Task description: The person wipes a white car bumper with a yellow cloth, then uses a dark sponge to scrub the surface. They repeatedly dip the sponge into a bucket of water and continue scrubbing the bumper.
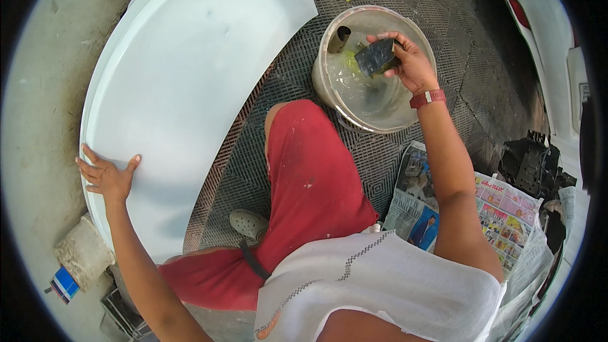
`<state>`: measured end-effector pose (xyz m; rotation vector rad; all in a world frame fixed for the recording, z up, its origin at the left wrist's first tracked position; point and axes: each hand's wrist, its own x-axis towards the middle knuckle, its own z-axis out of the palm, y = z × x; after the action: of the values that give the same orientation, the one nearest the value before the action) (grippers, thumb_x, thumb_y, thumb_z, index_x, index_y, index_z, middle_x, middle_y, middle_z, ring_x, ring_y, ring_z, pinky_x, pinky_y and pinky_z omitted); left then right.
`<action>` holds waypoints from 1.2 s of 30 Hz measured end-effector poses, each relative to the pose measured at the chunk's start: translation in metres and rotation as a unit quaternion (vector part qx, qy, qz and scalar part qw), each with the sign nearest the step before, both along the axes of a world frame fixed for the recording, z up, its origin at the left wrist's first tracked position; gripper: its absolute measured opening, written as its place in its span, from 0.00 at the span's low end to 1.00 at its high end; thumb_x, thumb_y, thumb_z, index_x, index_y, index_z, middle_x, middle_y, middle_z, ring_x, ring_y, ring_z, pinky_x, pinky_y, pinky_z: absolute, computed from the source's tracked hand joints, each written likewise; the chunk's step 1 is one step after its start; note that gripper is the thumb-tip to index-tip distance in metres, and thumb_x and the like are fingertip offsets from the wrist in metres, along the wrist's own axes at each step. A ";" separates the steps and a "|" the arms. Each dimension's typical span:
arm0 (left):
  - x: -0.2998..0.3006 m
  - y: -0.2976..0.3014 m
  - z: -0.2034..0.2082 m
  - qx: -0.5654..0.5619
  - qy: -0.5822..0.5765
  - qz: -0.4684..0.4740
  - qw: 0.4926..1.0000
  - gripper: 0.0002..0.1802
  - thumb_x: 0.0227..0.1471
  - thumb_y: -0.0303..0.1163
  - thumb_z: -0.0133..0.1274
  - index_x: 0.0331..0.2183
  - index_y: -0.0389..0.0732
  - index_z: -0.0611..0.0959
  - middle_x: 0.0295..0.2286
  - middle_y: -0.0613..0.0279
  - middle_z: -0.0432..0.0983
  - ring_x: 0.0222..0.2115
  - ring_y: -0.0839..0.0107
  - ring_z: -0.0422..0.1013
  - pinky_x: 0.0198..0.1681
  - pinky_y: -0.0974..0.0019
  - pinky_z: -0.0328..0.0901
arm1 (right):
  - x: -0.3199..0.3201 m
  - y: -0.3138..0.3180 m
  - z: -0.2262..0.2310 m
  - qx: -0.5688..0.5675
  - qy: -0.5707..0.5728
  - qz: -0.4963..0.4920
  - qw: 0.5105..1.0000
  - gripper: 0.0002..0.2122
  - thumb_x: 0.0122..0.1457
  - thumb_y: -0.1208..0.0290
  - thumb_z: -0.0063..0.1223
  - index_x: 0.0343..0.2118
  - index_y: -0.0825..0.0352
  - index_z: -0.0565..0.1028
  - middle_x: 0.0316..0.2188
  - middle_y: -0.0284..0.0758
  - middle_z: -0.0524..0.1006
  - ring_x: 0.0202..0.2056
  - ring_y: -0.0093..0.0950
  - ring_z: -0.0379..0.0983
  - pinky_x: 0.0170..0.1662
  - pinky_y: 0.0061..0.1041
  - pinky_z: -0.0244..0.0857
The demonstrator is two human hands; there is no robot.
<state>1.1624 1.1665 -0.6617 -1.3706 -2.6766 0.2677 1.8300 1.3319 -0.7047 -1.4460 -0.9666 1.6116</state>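
Observation:
My right hand (411, 66) is over a whitish plastic bucket (326, 92), its fingers pinching a dark, wet-looking piece of sandpaper (376, 57). Cloudy water (373, 98) stands in the bucket. A curled dark sheet (339, 39) leans inside its wall, and something yellow-green shows behind the held piece. My left hand (109, 177) lies on the outer edge of a large, curved pale car body panel (183, 82), with thumb and fingers spread. A few faint marks show on the panel's smooth face.
Dark textured mats (462, 101) cover the floor. Newspapers (506, 206) lie by my right arm, near black plastic parts (532, 161) and a white car (538, 31). At lower left stand a dirty white tub (85, 250) and a small blue-and-white container (64, 285).

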 end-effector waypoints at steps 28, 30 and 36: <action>-0.004 -0.002 -0.003 0.010 -0.004 -0.009 1.000 0.90 0.35 0.66 0.77 0.73 0.58 0.25 0.72 0.30 0.21 0.74 0.35 0.24 0.70 0.19 0.33 | -0.012 -0.020 -0.006 -0.084 0.084 -0.112 0.987 0.23 0.77 0.58 0.42 0.69 0.65 0.63 0.62 0.42 0.71 0.53 0.36 0.79 0.34 0.32 0.88; -0.003 -0.002 -0.003 0.012 -0.008 -0.006 1.000 0.90 0.34 0.67 0.77 0.73 0.58 0.25 0.72 0.30 0.21 0.74 0.35 0.24 0.69 0.19 0.33 | -0.010 -0.019 -0.006 -0.091 0.119 -0.115 0.982 0.21 0.77 0.56 0.44 0.64 0.65 0.68 0.59 0.43 0.74 0.54 0.37 0.79 0.35 0.35 0.88; -0.001 -0.001 0.002 0.012 -0.011 -0.007 1.000 0.91 0.30 0.68 0.78 0.74 0.53 0.29 0.72 0.27 0.22 0.74 0.33 0.27 0.68 0.16 0.33 | -0.011 0.003 -0.047 -0.071 -0.079 0.030 0.994 0.13 0.68 0.55 0.63 0.42 0.59 0.74 0.52 0.38 0.79 0.51 0.33 0.78 0.44 0.38 0.79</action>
<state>1.1618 1.1660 -0.6595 -1.3921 -2.6791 0.2191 1.8189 1.3352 -0.7513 -1.6765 -1.0105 1.6567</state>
